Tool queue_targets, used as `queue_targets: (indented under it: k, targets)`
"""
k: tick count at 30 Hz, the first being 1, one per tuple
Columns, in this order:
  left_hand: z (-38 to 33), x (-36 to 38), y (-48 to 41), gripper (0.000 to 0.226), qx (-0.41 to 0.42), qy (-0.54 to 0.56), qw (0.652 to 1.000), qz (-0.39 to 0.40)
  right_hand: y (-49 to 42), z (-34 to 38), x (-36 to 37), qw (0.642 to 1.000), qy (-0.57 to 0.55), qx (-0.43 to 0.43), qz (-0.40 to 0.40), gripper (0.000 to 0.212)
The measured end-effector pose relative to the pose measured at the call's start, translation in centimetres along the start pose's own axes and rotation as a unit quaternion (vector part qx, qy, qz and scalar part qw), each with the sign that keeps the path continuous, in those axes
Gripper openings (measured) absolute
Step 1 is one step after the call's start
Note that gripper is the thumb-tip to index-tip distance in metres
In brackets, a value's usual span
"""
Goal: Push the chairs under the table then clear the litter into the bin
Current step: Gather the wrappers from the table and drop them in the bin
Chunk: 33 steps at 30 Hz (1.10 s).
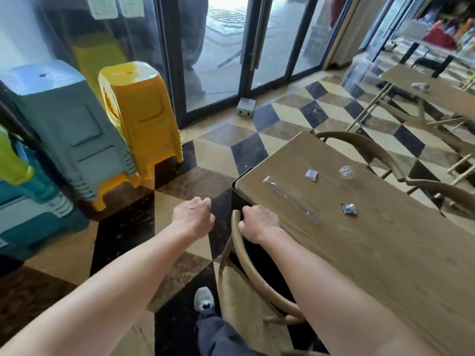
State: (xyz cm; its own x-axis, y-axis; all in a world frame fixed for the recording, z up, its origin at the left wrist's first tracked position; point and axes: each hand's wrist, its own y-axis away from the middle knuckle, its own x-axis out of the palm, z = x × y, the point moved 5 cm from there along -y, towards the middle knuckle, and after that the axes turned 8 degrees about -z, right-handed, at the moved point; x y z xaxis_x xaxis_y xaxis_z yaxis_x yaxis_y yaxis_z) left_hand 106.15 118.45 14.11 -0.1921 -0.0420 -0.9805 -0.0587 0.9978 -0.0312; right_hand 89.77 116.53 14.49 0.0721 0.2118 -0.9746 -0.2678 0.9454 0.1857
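My right hand (258, 222) grips the chair (253, 272) rail at the table (385, 253) edge. My left hand (194, 214) hangs curled, seemingly empty, beside the table

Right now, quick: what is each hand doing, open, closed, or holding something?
Left hand: closed, fingers curled, holding nothing.
Right hand: holding the chair by its curved back rail.

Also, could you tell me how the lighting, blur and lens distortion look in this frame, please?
Head view: daylight through the glass doors washes out the top; wide-angle bend curves the stacked stools and the table edge; the far right is smeared, while the right hand gripping the chair and the wrappers read clearly.
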Motion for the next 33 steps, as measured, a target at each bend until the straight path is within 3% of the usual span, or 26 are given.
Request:
queue_targets:
  k: [8,18,25,33]
  targets:
    - [-0.1,4.5,-13.4,0.024,0.047,-0.033,0.994,0.088,-12.4,-3.5,2.3,0.99,-0.082,0.115,0.016,0.027]
    - [-6.9,6.7,-25.7,0.013,0.229,-0.03,0.961,0.152,-18.9,-10.6,2.1,0.949,-0.144,0.282,0.008,0.029]
    - [-9.7,9.8,-34.0,0.018,0.306,-0.007,0.932,0.195,-19.2,-13.9,3.1,0.875,-0.175,0.451,0.013,0.028]
    - [-10.1,10.9,-42.1,0.014,0.471,-0.028,0.847,0.246,-21.9,-9.2,2.0,0.763,-0.206,0.613,-0.007,0.016]
